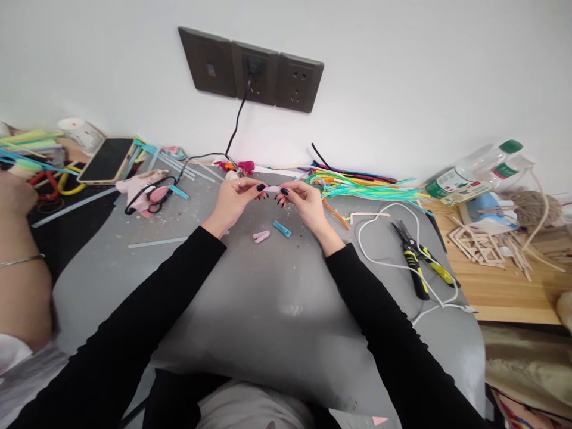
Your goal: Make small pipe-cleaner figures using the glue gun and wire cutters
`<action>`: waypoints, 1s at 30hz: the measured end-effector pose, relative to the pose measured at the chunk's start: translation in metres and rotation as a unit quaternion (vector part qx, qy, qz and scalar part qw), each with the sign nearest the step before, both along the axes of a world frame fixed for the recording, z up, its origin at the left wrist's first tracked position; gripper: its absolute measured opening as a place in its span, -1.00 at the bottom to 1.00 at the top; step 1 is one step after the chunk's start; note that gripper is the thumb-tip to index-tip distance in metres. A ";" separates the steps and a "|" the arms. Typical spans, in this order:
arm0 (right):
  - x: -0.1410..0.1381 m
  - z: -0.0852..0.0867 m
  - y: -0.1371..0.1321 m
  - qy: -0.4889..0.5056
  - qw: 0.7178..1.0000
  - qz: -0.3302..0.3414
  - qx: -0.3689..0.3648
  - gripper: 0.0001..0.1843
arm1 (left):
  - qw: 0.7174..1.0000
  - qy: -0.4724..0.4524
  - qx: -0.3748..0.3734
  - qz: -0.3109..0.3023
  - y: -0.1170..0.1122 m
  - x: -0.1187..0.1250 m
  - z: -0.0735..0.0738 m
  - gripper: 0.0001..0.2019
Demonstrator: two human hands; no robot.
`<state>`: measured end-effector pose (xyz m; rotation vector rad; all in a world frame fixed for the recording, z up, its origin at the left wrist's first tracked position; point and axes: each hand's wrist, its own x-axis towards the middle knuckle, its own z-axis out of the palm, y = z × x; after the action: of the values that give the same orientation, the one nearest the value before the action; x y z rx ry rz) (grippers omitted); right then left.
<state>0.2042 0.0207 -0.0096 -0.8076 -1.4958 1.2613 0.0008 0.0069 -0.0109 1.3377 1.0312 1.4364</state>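
Note:
Between my two hands, above the grey mat (268, 292), stretches a short pale pink strip (273, 189). My left hand (239, 199) pinches its left end and my right hand (300, 202) pinches its right end. Just below them on the mat lie a folded pink piece (261, 236) and a small blue clip-like piece (282, 229), touching neither hand. To the left of my left hand, a pink object (143, 192) rests with a black cord and another small blue piece (179, 192) beside it. What exactly the strip is made of is too small to tell.
Pliers (415, 256) and a white cable (370, 250) lie right, below a bundle of coloured pipe cleaners (366, 190). Plastic bottles (469, 176) and wooden sticks (480, 244) occupy the wooden table. At left are a phone (107, 161), scissors (53, 183) and another person's arm (22, 262).

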 end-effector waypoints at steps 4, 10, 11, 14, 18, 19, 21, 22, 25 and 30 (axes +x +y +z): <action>0.000 0.003 -0.002 -0.003 1.000 0.012 -0.017 -0.44 | 1.000 -0.003 -0.004 0.012 0.001 0.000 -0.001 -0.51; -0.001 0.002 -0.004 -0.013 0.999 0.044 -0.012 -0.48 | 0.998 0.040 0.010 0.041 0.001 0.001 -0.001 -0.50; -0.001 0.002 -0.004 -0.013 0.999 0.045 -0.010 -0.50 | 0.997 0.048 0.017 0.050 0.000 0.001 -0.001 -0.51; -0.002 -0.002 -0.003 -0.022 1.000 0.021 -0.003 -0.56 | 0.993 0.076 0.042 0.084 -0.004 0.002 0.001 -0.55; -0.002 -0.006 -0.003 -0.071 0.997 -0.029 0.031 -0.64 | 0.987 0.119 0.051 0.095 -0.009 0.003 0.004 -0.64; -0.002 -0.007 -0.003 -0.080 0.995 -0.034 0.043 -0.65 | 0.987 0.124 0.048 0.090 -0.009 0.004 0.005 -0.65; -0.002 -0.009 -0.003 -0.094 0.993 -0.038 0.064 -0.69 | 0.987 0.130 0.045 0.080 -0.010 0.005 0.005 -0.69; -0.003 -0.009 -0.003 -0.102 0.991 -0.038 0.074 -0.71 | 0.987 0.134 0.044 0.075 -0.010 0.005 0.005 -0.71; -0.004 -0.010 -0.005 -0.129 0.986 -0.037 0.095 -0.76 | 0.985 0.148 0.047 0.069 -0.010 0.005 0.004 -0.76; -0.005 -0.007 -0.007 -0.160 0.979 -0.043 0.120 -0.79 | 0.973 0.210 0.060 0.079 -0.009 0.005 0.002 -0.77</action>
<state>0.1990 0.0136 -0.0167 -0.9332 -1.8076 0.8936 0.0054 -0.0023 -0.0085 1.7303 1.3660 1.3774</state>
